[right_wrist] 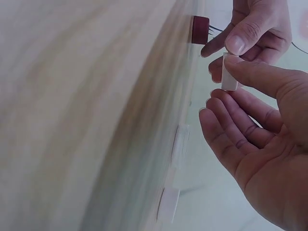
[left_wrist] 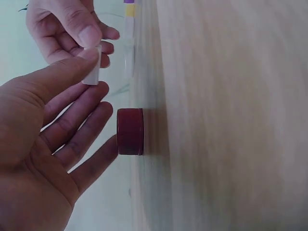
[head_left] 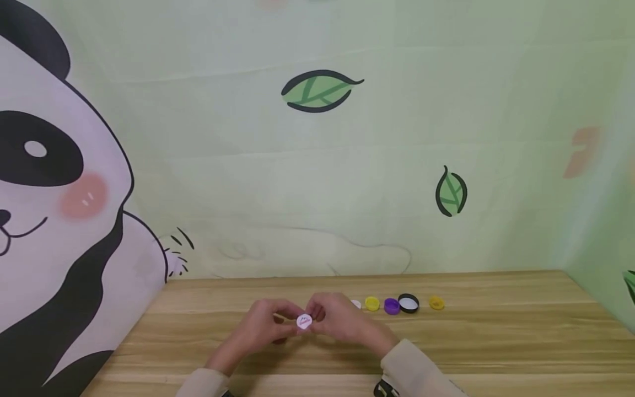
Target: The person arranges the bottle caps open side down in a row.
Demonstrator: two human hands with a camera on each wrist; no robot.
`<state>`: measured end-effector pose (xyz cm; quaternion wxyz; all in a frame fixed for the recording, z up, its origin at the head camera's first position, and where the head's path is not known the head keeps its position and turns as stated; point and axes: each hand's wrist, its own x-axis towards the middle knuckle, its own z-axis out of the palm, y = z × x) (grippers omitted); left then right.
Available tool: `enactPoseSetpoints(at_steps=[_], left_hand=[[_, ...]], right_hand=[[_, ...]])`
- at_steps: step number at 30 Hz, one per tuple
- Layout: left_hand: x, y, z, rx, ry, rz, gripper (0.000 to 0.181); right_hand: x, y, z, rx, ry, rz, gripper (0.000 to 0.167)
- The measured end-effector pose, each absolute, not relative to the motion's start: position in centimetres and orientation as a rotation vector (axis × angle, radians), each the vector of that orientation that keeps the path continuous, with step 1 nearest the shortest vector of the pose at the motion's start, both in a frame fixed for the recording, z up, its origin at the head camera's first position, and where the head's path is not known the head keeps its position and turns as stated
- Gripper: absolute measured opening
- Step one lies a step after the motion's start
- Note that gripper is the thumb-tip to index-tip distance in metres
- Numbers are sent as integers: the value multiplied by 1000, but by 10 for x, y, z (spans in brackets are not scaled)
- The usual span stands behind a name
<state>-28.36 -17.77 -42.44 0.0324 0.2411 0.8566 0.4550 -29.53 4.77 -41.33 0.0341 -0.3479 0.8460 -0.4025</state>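
A small white bottle cap [head_left: 304, 321] with pink print on its top is held above the table between the two hands. My left hand [head_left: 258, 328] pinches it from the left with the thumb and a fingertip, its other fingers extended. From the right, my right hand [head_left: 344, 320] pinches the same cap; in the right wrist view its thumb lies on the cap's side [right_wrist: 229, 79]. A dark red cap [left_wrist: 130, 131] stands on the table just beyond the left fingers, mostly hidden by that hand in the head view.
Right of the hands, on the wooden table [head_left: 496, 331], a white cap [head_left: 356, 304], a yellow cap [head_left: 372, 303], a purple cap [head_left: 392, 306], a black-rimmed lid [head_left: 409, 303] and an orange-yellow cap [head_left: 436, 302] form a row. Behind hangs a printed cloth [head_left: 238, 193].
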Motion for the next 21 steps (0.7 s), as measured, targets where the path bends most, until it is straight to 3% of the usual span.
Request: enactPoseSetpoints(at_steps=[21], left_hand=[[-286, -182, -433, 840, 2695, 1263, 20]], right_hand=[[-297, 43, -422, -1134, 2601, -1182, 23]])
